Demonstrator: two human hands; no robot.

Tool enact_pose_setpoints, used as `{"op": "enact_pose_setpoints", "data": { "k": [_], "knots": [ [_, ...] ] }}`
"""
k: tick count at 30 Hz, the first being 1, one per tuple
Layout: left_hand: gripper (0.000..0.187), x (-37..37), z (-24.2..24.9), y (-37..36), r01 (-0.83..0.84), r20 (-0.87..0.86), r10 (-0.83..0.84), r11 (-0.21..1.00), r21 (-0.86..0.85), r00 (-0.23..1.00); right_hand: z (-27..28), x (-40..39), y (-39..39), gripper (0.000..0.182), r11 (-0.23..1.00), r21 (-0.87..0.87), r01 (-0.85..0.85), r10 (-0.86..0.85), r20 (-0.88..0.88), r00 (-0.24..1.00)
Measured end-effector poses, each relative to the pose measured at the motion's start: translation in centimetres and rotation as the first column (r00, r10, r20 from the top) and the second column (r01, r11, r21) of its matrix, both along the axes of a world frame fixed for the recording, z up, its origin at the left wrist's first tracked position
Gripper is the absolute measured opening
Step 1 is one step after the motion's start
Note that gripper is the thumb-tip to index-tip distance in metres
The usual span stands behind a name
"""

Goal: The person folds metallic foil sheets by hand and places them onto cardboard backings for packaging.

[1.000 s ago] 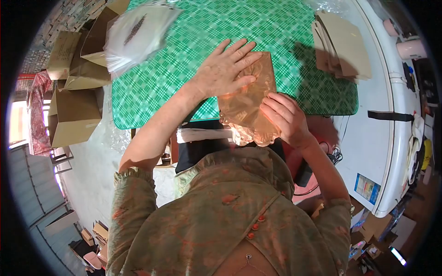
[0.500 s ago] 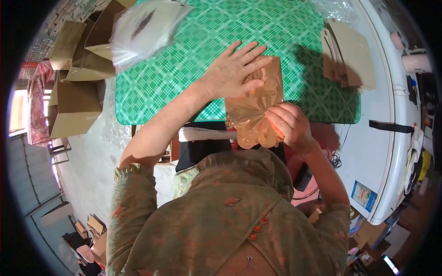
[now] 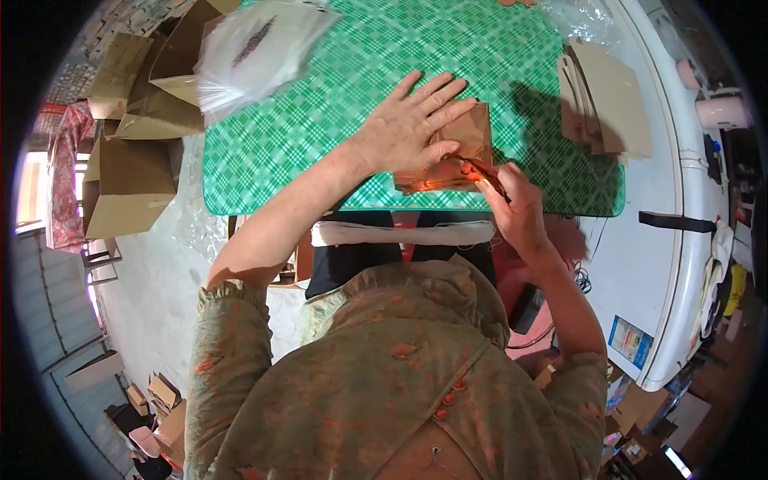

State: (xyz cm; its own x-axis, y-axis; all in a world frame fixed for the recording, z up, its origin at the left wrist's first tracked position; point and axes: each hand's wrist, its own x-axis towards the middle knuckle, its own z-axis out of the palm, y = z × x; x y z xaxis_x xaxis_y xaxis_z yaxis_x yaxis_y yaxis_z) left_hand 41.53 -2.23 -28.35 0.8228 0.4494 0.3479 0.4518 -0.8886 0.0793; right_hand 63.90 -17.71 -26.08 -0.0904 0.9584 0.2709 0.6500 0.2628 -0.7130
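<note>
A shiny copper-coloured foil piece lies on the green checked tablecloth, near the front edge of the table. My left hand is flat over its left part, fingers spread and pressing down. With the fingers of my right hand I pinch the near end of the foil, which is lifted and folded up toward the table. The fold catches bright orange light. What lies under my left palm is hidden.
Clear plastic bags lie at the table's far left, and brown card pieces at its right. A white bundle of thread rests across my lap. Open cardboard boxes stand at the left.
My right hand has lifted the foil's near end, which hung over the table edge, and folded it back onto the table. My left hand has stayed nearly in place.
</note>
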Motion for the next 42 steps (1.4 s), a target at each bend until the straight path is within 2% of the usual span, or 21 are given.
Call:
{"op": "enact_pose_setpoints", "data": {
  "k": [2,5,6,8,11,15,17,22,26,31,35,42],
  "knots": [
    [0.078,-0.1,0.1,-0.1,0.008,0.060,-0.007,1.000,-0.011,0.998,0.4,-0.2,0.1,0.016,1.000,-0.003,-0.031,0.030,-0.081,0.996],
    [0.074,-0.4,1.4,-0.4,-0.018,0.134,0.016,1.000,0.009,0.991,0.1,0.0,-0.2,0.020,1.000,-0.021,-0.021,0.021,-0.024,0.999],
    [0.073,-0.9,2.0,-0.8,-0.022,0.163,0.024,1.000,-0.012,0.986,0.0,0.0,-0.2,0.021,0.999,0.020,-0.041,0.041,0.002,0.999],
    [0.070,-2.3,3.3,-2.1,-0.030,0.225,0.044,0.998,-0.064,0.973,-0.2,0.1,-0.3,0.024,0.992,0.093,-0.082,0.077,0.058,0.995],
    [0.071,-5.8,3.9,-5.1,0.042,0.220,0.014,0.968,-0.248,0.975,-0.4,-0.1,-0.7,0.032,0.995,0.090,-0.052,0.047,0.056,0.997],
    [0.070,-8.7,3.1,-10.5,0.056,0.274,0.045,0.936,-0.349,0.961,-1.8,-0.5,-1.4,0.042,0.983,0.176,-0.047,0.034,0.075,0.997],
    [0.066,-8.7,2.7,-12.1,0.023,0.307,0.074,0.954,-0.300,0.949,-1.6,-1.1,-1.6,0.045,0.969,0.232,-0.090,0.057,0.145,0.988],
    [0.053,-7.5,0.9,-13.0,-0.073,0.344,0.156,0.968,-0.242,0.926,-1.2,-2.0,-2.2,0.036,0.922,0.338,-0.189,0.100,0.264,0.959],
    [0.044,-7.2,0.6,-12.6,-0.079,0.357,0.149,0.976,-0.203,0.922,-1.9,-1.5,-2.6,0.041,0.908,0.379,-0.179,0.065,0.297,0.953],
    [0.041,-7.2,1.3,-12.7,-0.076,0.303,0.124,0.984,-0.163,0.945,-3.4,-0.2,-3.0,0.053,0.891,0.409,-0.198,0.044,0.357,0.933],
    [0.039,-7.0,1.1,-12.5,-0.084,0.275,0.112,0.990,-0.111,0.955,-3.2,-0.1,-3.0,0.056,0.885,0.416,-0.211,0.046,0.373,0.927],
    [0.029,-6.9,1.1,-12.5,-0.076,0.353,0.140,0.979,-0.188,0.925,-3.0,-0.2,-2.7,0.053,0.899,0.398,-0.183,0.046,0.331,0.943]
  ]
}}
